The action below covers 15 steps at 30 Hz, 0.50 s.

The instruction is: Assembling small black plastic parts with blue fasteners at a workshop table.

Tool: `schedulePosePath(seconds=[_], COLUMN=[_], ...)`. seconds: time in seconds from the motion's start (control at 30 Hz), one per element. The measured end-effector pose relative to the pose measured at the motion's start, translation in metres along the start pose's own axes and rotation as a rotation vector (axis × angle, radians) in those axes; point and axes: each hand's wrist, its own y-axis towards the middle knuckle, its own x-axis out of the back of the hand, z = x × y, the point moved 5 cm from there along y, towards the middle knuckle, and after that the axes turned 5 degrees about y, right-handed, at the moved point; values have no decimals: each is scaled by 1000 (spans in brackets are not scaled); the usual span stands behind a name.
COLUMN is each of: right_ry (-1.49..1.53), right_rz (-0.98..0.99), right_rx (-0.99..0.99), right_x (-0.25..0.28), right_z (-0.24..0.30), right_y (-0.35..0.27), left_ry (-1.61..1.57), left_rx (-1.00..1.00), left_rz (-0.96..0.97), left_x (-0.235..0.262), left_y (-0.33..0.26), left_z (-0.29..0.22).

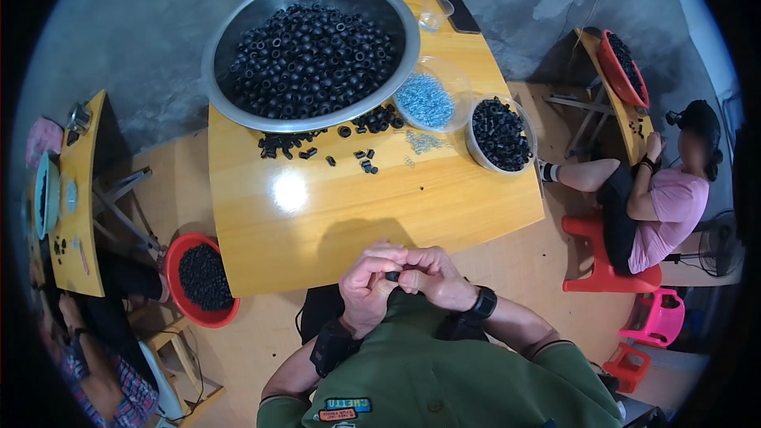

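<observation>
Just past the near edge of the table, my left hand [366,285] and my right hand [437,278] meet in front of my green shirt. Between their fingertips is a small black plastic piece [392,276], mostly covered by the fingers. Both hands are closed on it in a pinch. On the wooden table [372,226], loose black pieces [366,162] lie beyond my hands, some round and some short and tubular. A scatter of tiny wire springs [424,143] lies to their right.
A large metal basin [212,79] of round black pieces stands at the back. Right of it are a clear dish [462,83] of springs, a tub [533,136] of black pieces, a small cup [436,12] and a phone [457,13]. A red basin [176,289] sits on the floor. Co-workers sit either side.
</observation>
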Motion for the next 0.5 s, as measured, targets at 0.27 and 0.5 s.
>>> schedulePosePath(seconds=[0.27,0.5], right_ry=[-42,224], right_rz=[-103,-173], right_rx=[93,-54], right_x=[-8,0], right_z=[-2,-23], right_y=[15,13], left_ry=[66,94], left_rx=[-58,10], left_rz=[-69,-79], left_x=[14,11], left_y=[-3,-2], left_z=[16,20])
